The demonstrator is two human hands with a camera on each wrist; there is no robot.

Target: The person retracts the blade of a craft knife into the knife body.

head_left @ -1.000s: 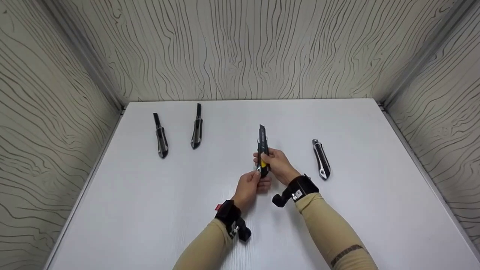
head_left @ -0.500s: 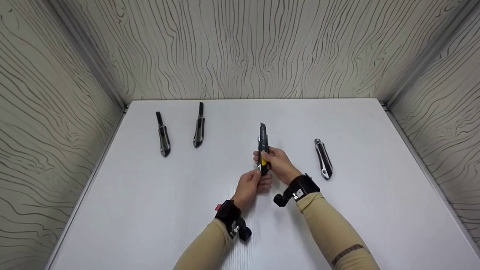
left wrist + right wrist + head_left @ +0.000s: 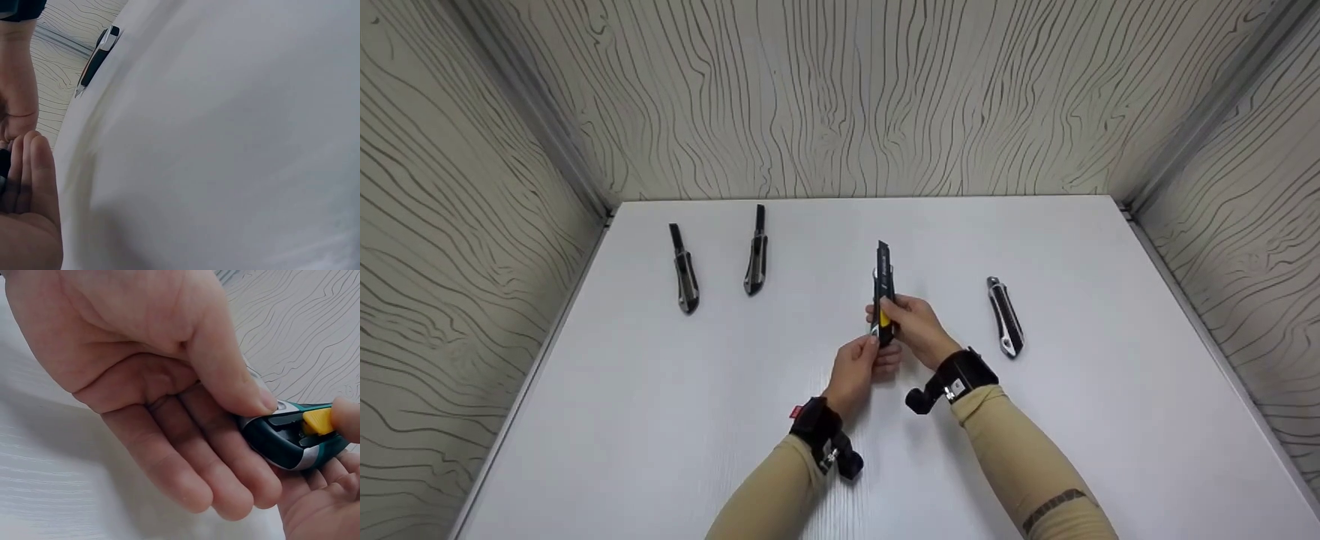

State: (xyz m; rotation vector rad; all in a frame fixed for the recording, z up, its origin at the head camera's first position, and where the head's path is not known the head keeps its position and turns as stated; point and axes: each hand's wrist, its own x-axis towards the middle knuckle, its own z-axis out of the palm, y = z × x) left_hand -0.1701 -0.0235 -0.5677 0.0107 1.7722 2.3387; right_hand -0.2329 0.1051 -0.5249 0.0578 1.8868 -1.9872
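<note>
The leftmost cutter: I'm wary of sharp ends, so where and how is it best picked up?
Probably by its wider handle, pinched across the sides, coming from the person's end of the table: it lies flat, its narrow dark tip pointing toward the back wall.

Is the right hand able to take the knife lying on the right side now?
Probably not immediately: the right hand holds another knife. Otherwise the way to the lying knife looks free across the table.
</note>
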